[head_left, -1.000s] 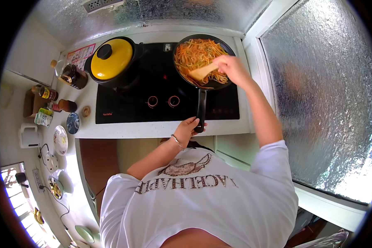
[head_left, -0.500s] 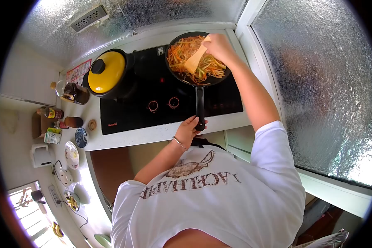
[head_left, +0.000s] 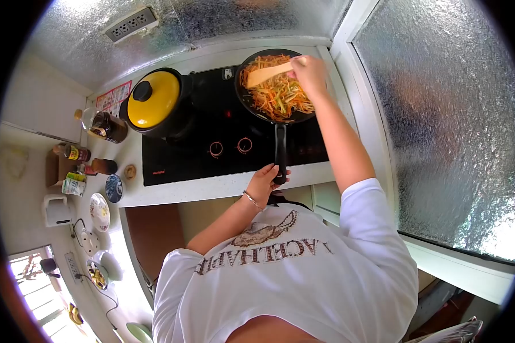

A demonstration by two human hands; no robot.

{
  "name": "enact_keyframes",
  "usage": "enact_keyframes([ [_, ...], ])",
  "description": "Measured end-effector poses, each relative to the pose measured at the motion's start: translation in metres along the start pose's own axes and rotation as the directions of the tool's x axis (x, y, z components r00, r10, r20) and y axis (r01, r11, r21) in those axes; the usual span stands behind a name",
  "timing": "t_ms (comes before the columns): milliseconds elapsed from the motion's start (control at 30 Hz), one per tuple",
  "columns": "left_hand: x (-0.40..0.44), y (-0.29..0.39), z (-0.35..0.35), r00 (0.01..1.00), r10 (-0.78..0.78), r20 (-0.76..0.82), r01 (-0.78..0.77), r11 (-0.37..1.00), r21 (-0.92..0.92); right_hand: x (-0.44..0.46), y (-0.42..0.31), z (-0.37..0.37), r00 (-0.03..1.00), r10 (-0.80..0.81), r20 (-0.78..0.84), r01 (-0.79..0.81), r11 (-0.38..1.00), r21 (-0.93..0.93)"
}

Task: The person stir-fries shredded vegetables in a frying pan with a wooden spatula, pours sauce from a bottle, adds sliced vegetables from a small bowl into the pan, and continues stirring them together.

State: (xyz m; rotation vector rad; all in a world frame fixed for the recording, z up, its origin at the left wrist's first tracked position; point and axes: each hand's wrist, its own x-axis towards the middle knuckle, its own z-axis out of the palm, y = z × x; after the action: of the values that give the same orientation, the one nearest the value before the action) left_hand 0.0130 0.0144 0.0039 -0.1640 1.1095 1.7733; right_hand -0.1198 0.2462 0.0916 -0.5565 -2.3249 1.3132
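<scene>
On the right part of the black cooktop [head_left: 183, 157] sits a black frying pan [head_left: 243, 102] full of shredded orange and pale green vegetables [head_left: 280, 97]. My left hand [head_left: 264, 182] is wrapped round the end of the pan's handle [head_left: 280, 150], below the pan. Over the pan's right side, my right hand [head_left: 310, 74] grips a wooden spatula [head_left: 267, 74]. The spatula's flat end points left and rests at the upper left of the vegetables. My right fingers partly hide its handle end.
A black pot with a yellow lid [head_left: 153, 99] stands on the left of the cooktop. Further left are a glass bottle [head_left: 110, 127], a small dark jar [head_left: 104, 166], a blue bowl [head_left: 114, 188] and a flowered plate [head_left: 99, 212]. Textured glass [head_left: 440, 114] borders the right side.
The spatula has swung from the middle of the pan to its upper left and now lies flatter. My right hand has moved slightly. My left hand keeps hold of the handle.
</scene>
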Motion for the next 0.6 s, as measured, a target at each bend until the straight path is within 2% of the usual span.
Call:
enact_keyframes([
  [67, -0.001, 0.0, 0.001, 1.0, 0.006, -0.005, -0.006, 1.0, 0.016, -0.011, -0.008, 0.02, 0.997, -0.077, -0.003, 0.077, 0.997, -0.012],
  [133, -0.001, 0.0, 0.0, 1.0, -0.001, -0.01, 0.001, 1.0, 0.017, -0.007, 0.007, 0.026, 0.993, -0.118, -0.025, 0.114, 0.985, -0.127],
  [200, -0.002, 0.0, 0.0, 1.0, 0.0, -0.016, 0.0, 1.0, 0.006, 0.004, 0.027, 0.009, 0.999, 0.015, -0.04, -0.021, 0.985, -0.171],
  [233, -0.002, -0.001, -0.001, 1.0, -0.008, -0.023, 0.008, 1.0, 0.022, 0.007, 0.033, 0.002, 0.997, 0.054, -0.055, -0.057, 0.997, -0.056],
  [267, 0.0, -0.001, -0.001, 0.999, -0.012, -0.03, 0.013, 0.999, 0.034, 0.012, 0.037, 0.002, 0.998, 0.043, -0.047, -0.046, 0.997, -0.063],
  [333, 0.002, -0.003, -0.002, 1.0, -0.001, -0.016, 0.001, 1.0, 0.023, 0.003, 0.02, -0.002, 0.991, 0.023, -0.13, -0.011, 0.996, 0.09],
  [367, 0.002, -0.004, -0.003, 1.0, 0.002, 0.0, -0.002, 1.0, 0.026, -0.002, 0.009, 0.006, 0.992, 0.033, -0.121, -0.018, 0.991, 0.13],
  [400, 0.002, -0.005, -0.003, 1.0, 0.004, -0.003, -0.004, 1.0, 0.021, -0.003, 0.004, 0.017, 0.996, -0.003, -0.091, 0.008, 0.999, 0.054],
  [467, 0.002, -0.004, -0.004, 1.0, 0.002, 0.005, -0.002, 0.999, 0.036, -0.003, 0.011, 0.041, 0.984, -0.171, -0.038, 0.165, 0.978, -0.127],
  [533, 0.002, -0.002, -0.005, 1.0, 0.006, 0.003, -0.006, 0.999, 0.035, -0.007, 0.007, 0.042, 0.988, -0.138, -0.064, 0.133, 0.988, -0.078],
  [600, -0.001, -0.003, -0.006, 1.0, 0.007, 0.002, -0.007, 1.0, 0.026, -0.003, 0.018, 0.022, 0.993, -0.071, -0.091, 0.057, 0.987, -0.148],
])
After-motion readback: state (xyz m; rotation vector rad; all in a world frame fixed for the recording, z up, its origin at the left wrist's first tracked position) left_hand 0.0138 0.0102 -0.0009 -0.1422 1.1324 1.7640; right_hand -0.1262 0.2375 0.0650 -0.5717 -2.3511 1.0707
